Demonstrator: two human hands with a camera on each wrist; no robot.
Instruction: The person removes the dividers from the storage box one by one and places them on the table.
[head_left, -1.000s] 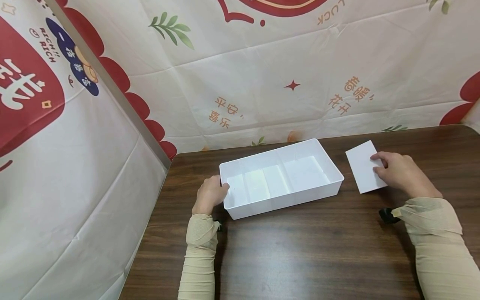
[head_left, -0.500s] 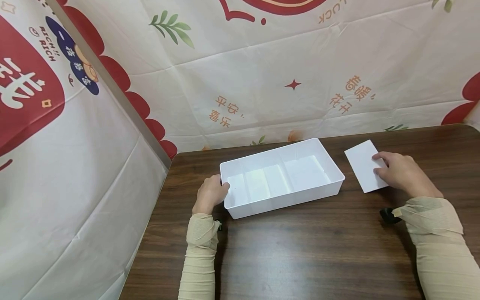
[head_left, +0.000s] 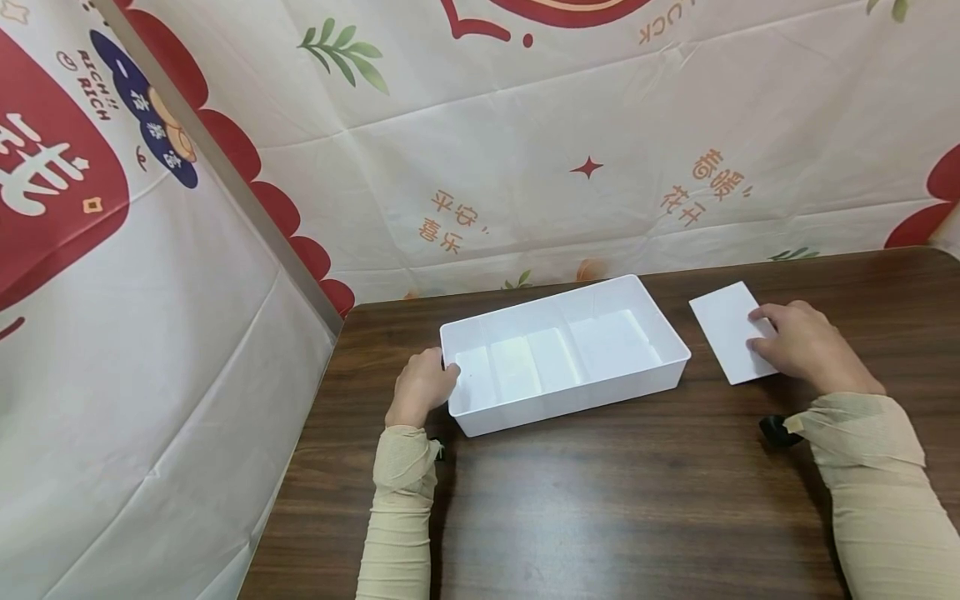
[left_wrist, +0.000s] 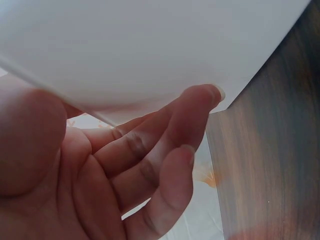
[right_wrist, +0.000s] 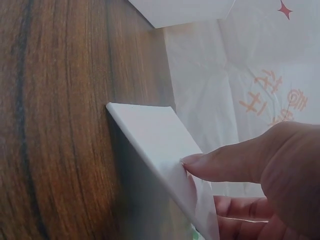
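A long white plastic tray (head_left: pixel 577 407) with low dividing ridges across its floor sits near the back of the table. My left hand (head_left: pixel 422 387) grips its left end, thumb over the rim and fingers outside. In the left wrist view, fingertips press against the outer wall of the tray (left_wrist: pixel 125 55). Right of the tray, my right hand (head_left: pixel 806 350) pinches a thin white rectangular panel (head_left: pixel 729 329) by its right edge. In the right wrist view the panel (right_wrist: pixel 150 132) slants over the wood, its thumb side facing the camera; the fingers behind it are partly hidden.
The dark wood table (head_left: pixel 600 508) ends at the back against a printed white cloth (head_left: pixel 510 167). Another hanging cloth (head_left: pixel 165 333) borders the left side. A small black device (head_left: pixel 778 431) shows at the right cuff.
The panel has tilted very slightly, its near corner shifting a little to the right. Both hands keep their grips, and the tray stays in almost the same place.
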